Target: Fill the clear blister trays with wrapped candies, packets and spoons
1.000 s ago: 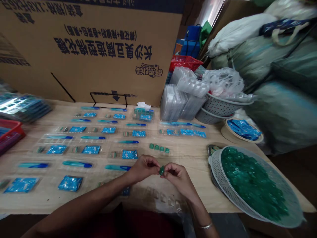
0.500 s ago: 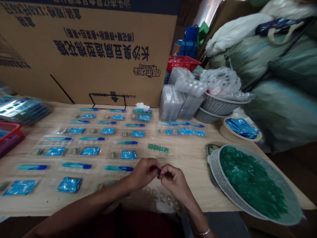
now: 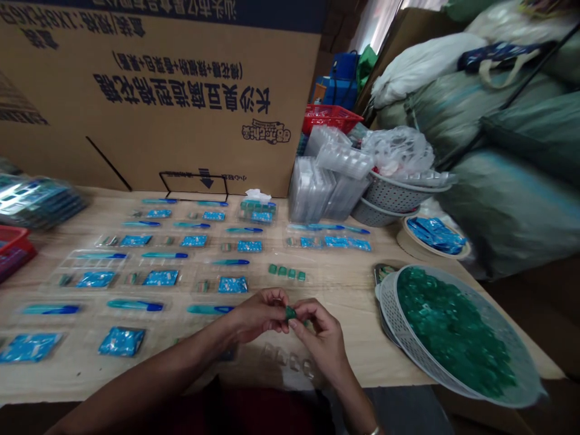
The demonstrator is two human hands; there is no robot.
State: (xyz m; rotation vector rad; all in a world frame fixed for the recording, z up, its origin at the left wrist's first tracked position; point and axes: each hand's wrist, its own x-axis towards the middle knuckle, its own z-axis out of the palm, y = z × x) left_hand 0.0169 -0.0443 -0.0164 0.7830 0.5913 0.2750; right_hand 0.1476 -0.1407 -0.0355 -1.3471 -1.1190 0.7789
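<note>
A small green piece (image 3: pixel 290 312) is pinched between the fingertips of my left hand (image 3: pixel 265 315) and my right hand (image 3: pixel 319 329), above the table. Its exact kind is too small to make out. Another bit of green shows under the fingers of my right hand. Below my hands lies a clear plastic tray (image 3: pixel 290 360) with moulded hollows, partly covered by my wrists. Just beyond them, several green pieces (image 3: pixel 287 272) sit in a row in another clear tray. Left of my hands, a blue packet (image 3: pixel 233 284) and a blue plastic tweezer-like stick (image 3: pixel 206 309) lie in trays.
A white perforated basket (image 3: pixel 410 335) full of green pieces stands at the right. Behind it are a bowl of blue packets (image 3: pixel 435 234), grey baskets (image 3: pixel 399 193) and stacked clear trays (image 3: pixel 312 187). A large cardboard box (image 3: pixel 181 133) walls the back; a red basket (image 3: pixel 16 251) is at left.
My fingers have turned and opened slightly around the green piece, so more of it shows. My right hand's fingers have spread a little. The whole view has shifted slightly.
</note>
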